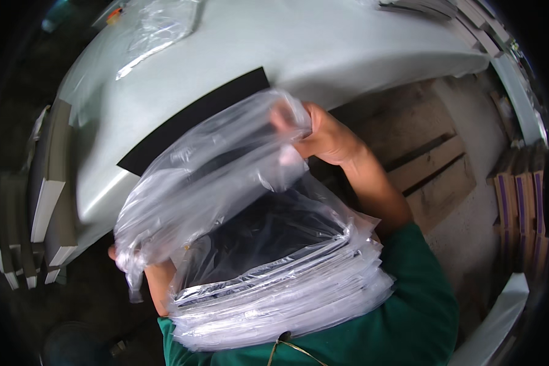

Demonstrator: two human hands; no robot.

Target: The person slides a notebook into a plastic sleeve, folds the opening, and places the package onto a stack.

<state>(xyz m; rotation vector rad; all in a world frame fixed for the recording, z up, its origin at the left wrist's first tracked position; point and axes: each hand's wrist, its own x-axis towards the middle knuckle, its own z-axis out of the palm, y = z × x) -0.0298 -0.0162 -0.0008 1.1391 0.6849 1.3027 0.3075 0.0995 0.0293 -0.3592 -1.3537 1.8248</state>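
Note:
A clear plastic bag (195, 165) is stretched between my hands, and its surface is blurred by motion. At its upper right end my right hand (323, 134) grips the plastic, its fingertips showing through the film. Down at the lower left corner my left hand (131, 259) is closed on the same bag, partly covered by folds. Close against my body lies a thick stack of clear plastic bags (280, 299), with a thin string (296, 351) at its near edge. Beyond the raised bag, a flat black panel (195, 122) rests on the white-covered table, partly hidden by the plastic.
More crumpled clear plastic (161, 27) lies on the far left of the table (323, 36). Thick books or boards (52, 177) stand at the left. Wooden pallet slats (433, 177) show on the floor at right, near stacked brown bundles (521, 201). Other stacks (427, 7) sit at the far right.

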